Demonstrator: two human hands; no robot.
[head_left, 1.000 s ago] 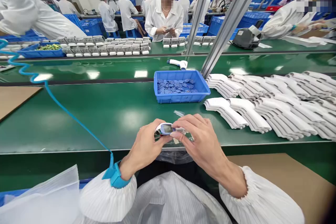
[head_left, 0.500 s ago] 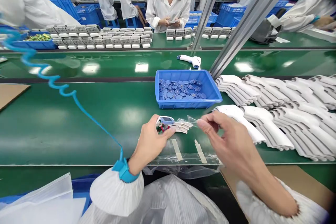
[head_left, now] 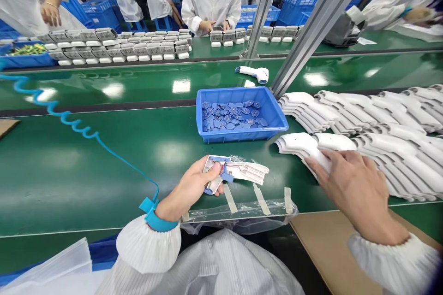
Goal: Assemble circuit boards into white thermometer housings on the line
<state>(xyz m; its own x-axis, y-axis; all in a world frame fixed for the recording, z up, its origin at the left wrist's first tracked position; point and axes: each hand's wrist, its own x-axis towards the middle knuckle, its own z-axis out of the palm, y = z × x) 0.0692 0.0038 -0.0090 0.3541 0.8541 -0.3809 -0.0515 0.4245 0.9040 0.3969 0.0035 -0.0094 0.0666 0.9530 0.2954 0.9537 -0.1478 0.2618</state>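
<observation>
Wide green bench (head_left: 104, 156) fills the view; on its right side, overlapping rows of white shells (head_left: 387, 147); behind centre, the blue tray (head_left: 242, 136) of small blue parts; just short of the near edge, the left hand (head_left: 188, 189) is closed around the opened white housing (head_left: 247, 171), inner face up, red and blue wiring and a blue piece showing at the gripped end, the long pale end pointing right. Half a second ago the right hand pinched clear film beside it; now the right hand (head_left: 349, 184) has swung out right, fingers spread, tips on the nearest white shell, gripping nothing. Room: bare green lies left of the left hand as far as the coiled blue cord (head_left: 69, 122); the tray sits close behind; tape strips (head_left: 261, 199) and a clear bag (head_left: 242, 216) crowd the near edge below the housing.
</observation>
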